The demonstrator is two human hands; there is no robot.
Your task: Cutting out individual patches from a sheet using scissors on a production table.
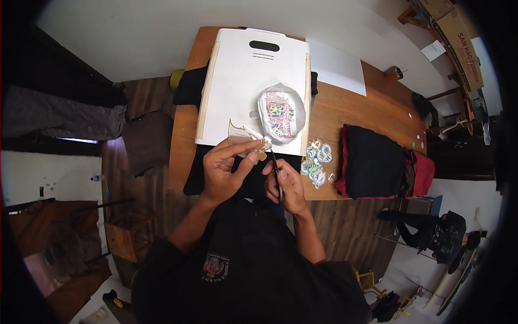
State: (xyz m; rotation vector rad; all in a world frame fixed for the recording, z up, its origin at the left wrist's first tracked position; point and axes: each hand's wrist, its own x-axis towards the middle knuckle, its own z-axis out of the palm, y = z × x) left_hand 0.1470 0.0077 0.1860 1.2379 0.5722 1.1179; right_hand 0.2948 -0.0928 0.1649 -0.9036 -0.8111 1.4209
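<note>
Between thumb and fingers, my left hand (221, 171) pinches a small tan-and-white cut-out piece (262, 153). A white sheet with tan curved outlines (237, 133) stands out beyond its fingers. My right hand (288, 186) is closed around a slim dark pointed tool (275, 166), whose exact kind I cannot make out. The tool's tip meets the cut-out or comes very close to it. Just beyond both hands, a clear plastic bag (295, 127) of colourful printed pieces lies on a white board (232, 81). Right of my right hand is a loose pile of colourful cut-outs (317, 159).
The board rests on a wooden table (345, 116) with dark cloth under it. Folded black and red cloth (372, 162) lies at the table's right. Behind are a white sheet (337, 67) and a brown cup (394, 73). Another person (448, 235) is off to the right.
</note>
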